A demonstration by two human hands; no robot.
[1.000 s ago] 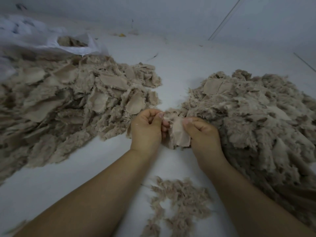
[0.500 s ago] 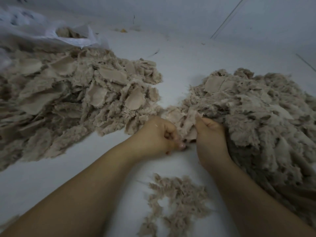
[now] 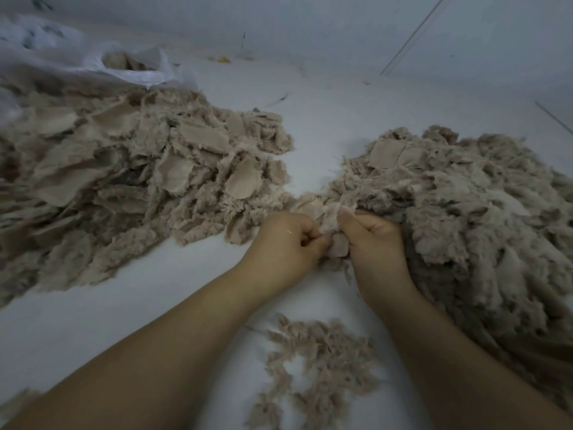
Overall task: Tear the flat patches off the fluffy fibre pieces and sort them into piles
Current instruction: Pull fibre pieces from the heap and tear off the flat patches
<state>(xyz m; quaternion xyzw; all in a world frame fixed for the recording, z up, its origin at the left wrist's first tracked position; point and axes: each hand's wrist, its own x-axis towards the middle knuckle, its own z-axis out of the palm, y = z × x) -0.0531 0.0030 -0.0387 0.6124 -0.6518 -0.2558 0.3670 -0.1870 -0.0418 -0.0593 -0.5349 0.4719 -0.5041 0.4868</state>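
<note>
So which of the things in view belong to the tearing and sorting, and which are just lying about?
Part of the job:
- left hand and right hand, both gripping the fibre piece
- left pile, showing many flat patches
- right pile, mostly fluffy
- small fluff heap between the forearms

Lying about:
- white plastic bag at the back left
- yellow scrap by the wall

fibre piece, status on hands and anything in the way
Left hand and right hand both pinch one fibre piece at the edge of the right pile. Patch not yet off. Nothing in the way.
</note>
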